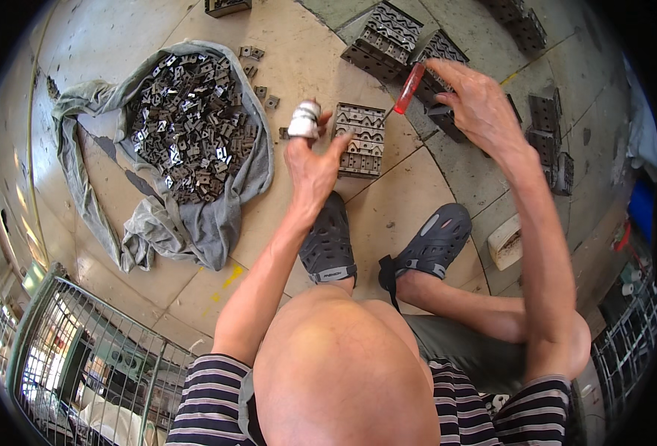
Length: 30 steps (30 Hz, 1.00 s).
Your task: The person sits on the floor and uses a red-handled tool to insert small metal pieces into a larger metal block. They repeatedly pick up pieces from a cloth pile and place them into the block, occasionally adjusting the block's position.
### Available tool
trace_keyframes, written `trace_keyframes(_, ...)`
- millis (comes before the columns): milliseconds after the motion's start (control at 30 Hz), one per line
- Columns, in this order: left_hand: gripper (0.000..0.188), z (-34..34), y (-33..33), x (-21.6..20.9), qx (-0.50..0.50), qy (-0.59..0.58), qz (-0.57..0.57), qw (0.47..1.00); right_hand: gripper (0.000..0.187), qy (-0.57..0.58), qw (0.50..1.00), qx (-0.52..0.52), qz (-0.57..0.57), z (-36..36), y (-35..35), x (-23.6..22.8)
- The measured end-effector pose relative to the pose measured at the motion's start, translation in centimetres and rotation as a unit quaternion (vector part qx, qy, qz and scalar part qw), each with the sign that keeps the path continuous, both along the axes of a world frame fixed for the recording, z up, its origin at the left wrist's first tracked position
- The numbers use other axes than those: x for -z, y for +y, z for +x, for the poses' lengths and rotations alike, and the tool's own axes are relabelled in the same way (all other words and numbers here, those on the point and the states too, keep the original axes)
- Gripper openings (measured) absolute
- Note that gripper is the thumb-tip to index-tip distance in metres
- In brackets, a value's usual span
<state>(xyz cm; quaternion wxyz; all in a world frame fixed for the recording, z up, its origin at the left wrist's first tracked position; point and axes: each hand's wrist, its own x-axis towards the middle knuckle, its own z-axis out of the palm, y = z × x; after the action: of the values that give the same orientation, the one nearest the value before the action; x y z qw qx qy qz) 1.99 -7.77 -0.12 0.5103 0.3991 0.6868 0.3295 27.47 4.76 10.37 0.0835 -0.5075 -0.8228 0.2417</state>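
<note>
My right hand (481,104) grips the red handle of a screwdriver (410,87) between its fingers. The thin shaft points down and left, its tip at the upper right side of a block of small metal pieces set in neat rows (362,152). At that block's left side is my left hand (312,167), its fingers apart and its thumb over the block's left edge. White wrapping (304,119) covers a finger of that hand. A few loose metal pieces (261,92) lie on the floor to the left, beside a large heap of them (194,123).
The heap rests on a crumpled grey cloth (258,175). More stacked metal blocks (388,33) stand at the far right, others (544,119) beyond my right arm. My dark clogs (330,241) are close to the block. A wire cage (94,357) stands at lower left, a pale block (505,243) at right.
</note>
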Motion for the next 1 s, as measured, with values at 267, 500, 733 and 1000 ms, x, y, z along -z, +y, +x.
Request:
trace_keyframes(267,0.086,0.6,-3.6,-1.6,0.06,0.024,0.063,0.996,0.021,-0.042,0.942,-0.305,0.131,-4.2,1.1,-3.4)
trace_keyframes(500,0.09,0.8,-4.1,-1.2,0.05,0.047,0.066,0.995,0.028,-0.083,0.989,-0.072,-0.1,-6.5,1.3,-4.7)
trace_keyframes(733,0.087,0.2,-4.0,-0.2,0.008,-0.031,0.011,0.999,0.027,-0.126,0.983,-0.092,-0.094,-7.6,1.6,-4.7)
trace_keyframes(1000,0.102,0.1,-4.2,-0.1,0.025,-0.069,-0.014,0.997,0.056,-0.059,0.975,-0.074,-0.2,-5.8,1.5,-5.9)
